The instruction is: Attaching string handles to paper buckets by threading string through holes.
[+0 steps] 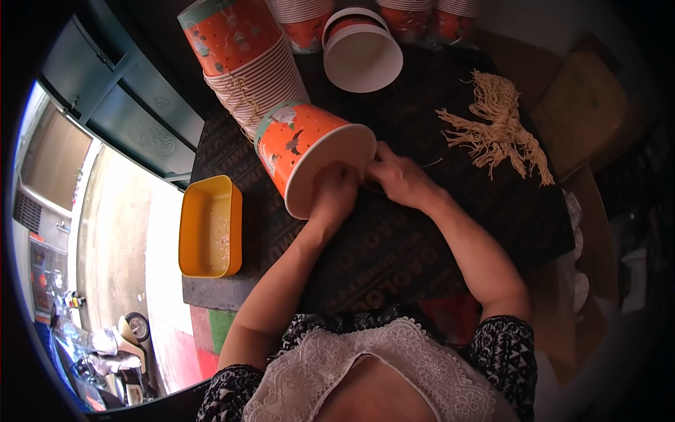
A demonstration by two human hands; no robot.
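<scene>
An orange paper bucket (294, 144) with a pale green band and bat figures lies tilted on its side, its white mouth toward me. My left hand (335, 191) reaches into that mouth, fingers curled near the inner wall; what they pinch is hidden. Outside the rim, my right hand (402, 178) is closed against the bucket's right side. A thin cord (432, 163) sticks out beside it, and the cord seems to pass through its fingers. To the right, a loose bundle of beige cords (495, 123) is spread on the dark table (394, 260).
A tall nested stack of matching buckets (246, 74) leans at the back left. White-mouthed buckets (363, 62) lie behind, with more wrapped stacks (404, 20) along the back. A yellow rectangular tub (185, 232) holding small bits stands on the left table edge, near an open doorway.
</scene>
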